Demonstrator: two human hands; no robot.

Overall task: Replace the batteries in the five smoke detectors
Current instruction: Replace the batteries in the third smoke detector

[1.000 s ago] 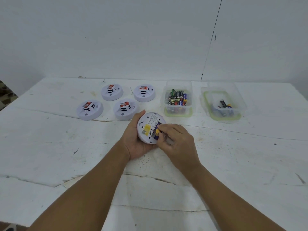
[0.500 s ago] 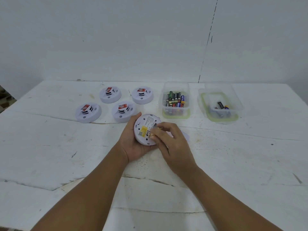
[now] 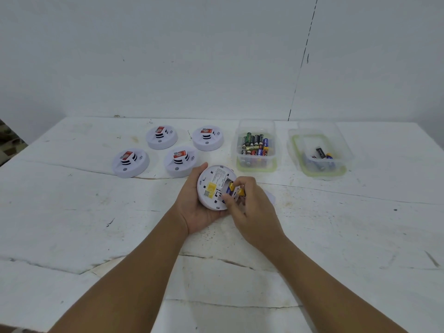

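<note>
We are cradling the round white plastic smoke detector (image 3: 213, 188) back-up in our left hand (image 3: 199, 210), just above the white bench (image 3: 72, 212), fingers curled around its rim. Our right hand (image 3: 254, 207) is pinching a small yellow-and-blue battery (image 3: 236, 190) at the open compartment. The shell is looking light, rigid and smooth, so we are judging the rim the safest hold; the battery likely wants a firm fingertip pinch at its raised end.
</note>
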